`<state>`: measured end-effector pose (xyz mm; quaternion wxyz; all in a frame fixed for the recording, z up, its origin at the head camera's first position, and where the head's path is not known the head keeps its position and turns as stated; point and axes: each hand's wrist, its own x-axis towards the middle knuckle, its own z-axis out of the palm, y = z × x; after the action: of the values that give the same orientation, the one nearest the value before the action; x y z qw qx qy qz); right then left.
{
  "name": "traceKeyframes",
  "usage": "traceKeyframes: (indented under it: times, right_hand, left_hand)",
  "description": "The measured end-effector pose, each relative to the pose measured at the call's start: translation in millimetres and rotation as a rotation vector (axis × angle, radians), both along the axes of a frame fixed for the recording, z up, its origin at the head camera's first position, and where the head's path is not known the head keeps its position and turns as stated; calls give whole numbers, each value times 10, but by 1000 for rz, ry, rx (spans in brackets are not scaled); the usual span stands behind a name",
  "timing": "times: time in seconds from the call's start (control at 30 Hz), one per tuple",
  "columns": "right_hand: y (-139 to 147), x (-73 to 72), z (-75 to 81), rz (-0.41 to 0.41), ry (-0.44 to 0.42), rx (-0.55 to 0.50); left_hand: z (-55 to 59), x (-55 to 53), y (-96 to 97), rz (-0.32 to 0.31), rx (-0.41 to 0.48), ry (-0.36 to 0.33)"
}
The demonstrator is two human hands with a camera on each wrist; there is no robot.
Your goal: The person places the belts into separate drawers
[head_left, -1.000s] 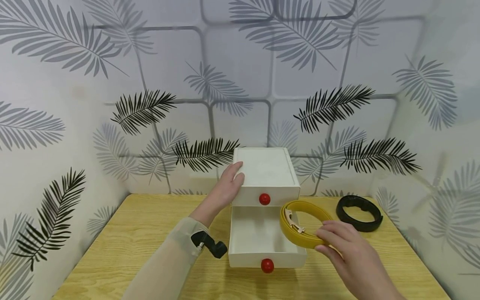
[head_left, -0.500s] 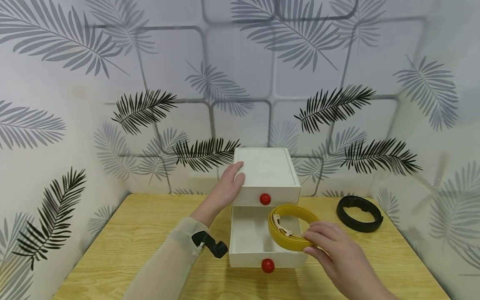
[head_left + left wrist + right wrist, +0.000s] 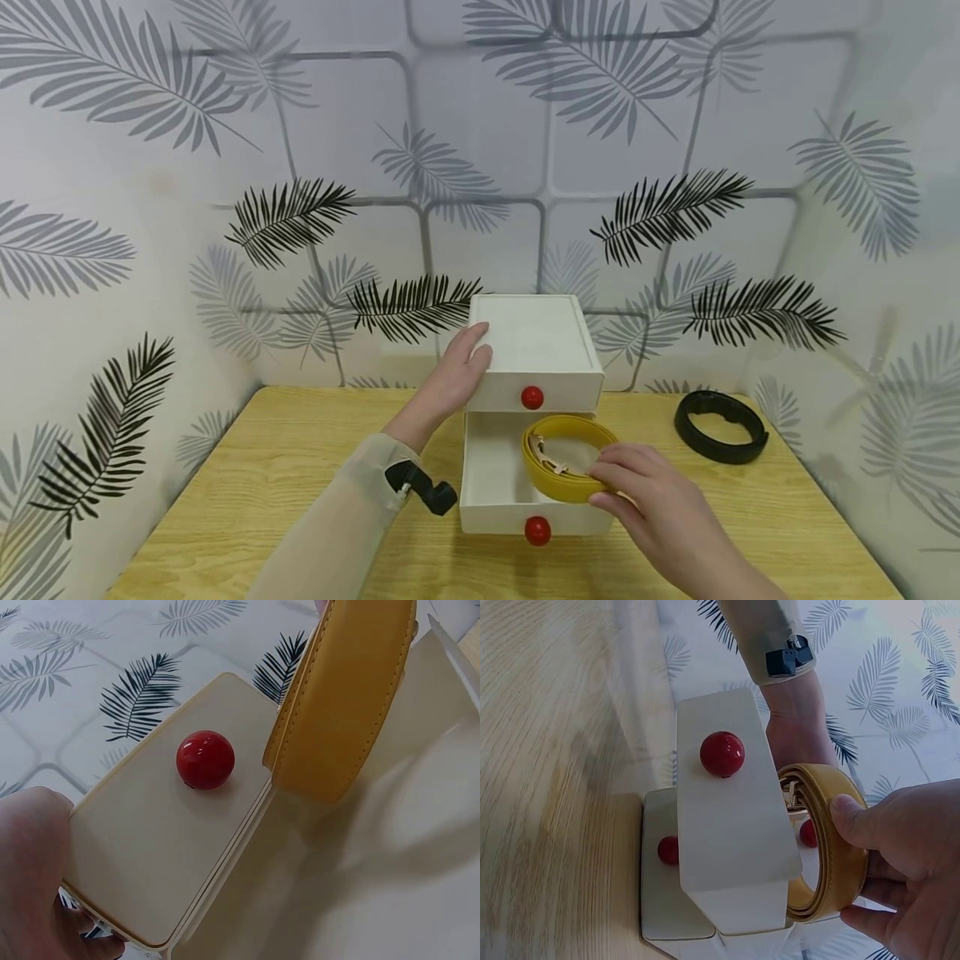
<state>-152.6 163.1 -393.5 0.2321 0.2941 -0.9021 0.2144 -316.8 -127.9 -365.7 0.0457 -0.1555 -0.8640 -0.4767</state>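
Note:
A small white drawer cabinet with round red knobs stands on the table. One drawer is pulled out. At the cabinet's upper left edge, my left hand holds on, digits on the top and others down the side. My right hand pinches a coiled yellow belt with a gold-toned buckle, thumb on one face in the right wrist view. The belt hangs over the drawer's right part. In the left wrist view the belt is above the bare drawer floor, casting a shadow there.
A coiled black belt lies on the wooden table, right of the cabinet. A leaf-patterned wall covering rises behind and on both sides. A black clip-like device sits on the left wrist.
My right hand has carried the yellow belt leftward and slightly down, from the drawer's right edge to over the drawer. The left hand, cabinet and black belt stay where they were.

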Motion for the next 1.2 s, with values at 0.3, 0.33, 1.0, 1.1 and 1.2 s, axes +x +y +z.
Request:
traceKeyframes:
  times: [0.3, 0.33, 1.0, 1.1, 1.2]
  right_hand:
    - [-105, -46, 31, 3, -38, 23]
    - [-115, -50, 34, 2, -45, 25]
    - [-281, -213, 60, 18, -87, 54]
    - [-301, -244, 63, 15, -101, 60]
    - [-320, -281, 58, 11, -121, 66]
  left_hand:
    - [8, 2, 5, 3, 2, -11]
    - [8, 4, 4, 3, 3, -8]
    - [18, 24, 10, 1, 17, -10]
    - [14, 22, 9, 1, 15, -12]
    - [10, 16, 10, 1, 15, -11]
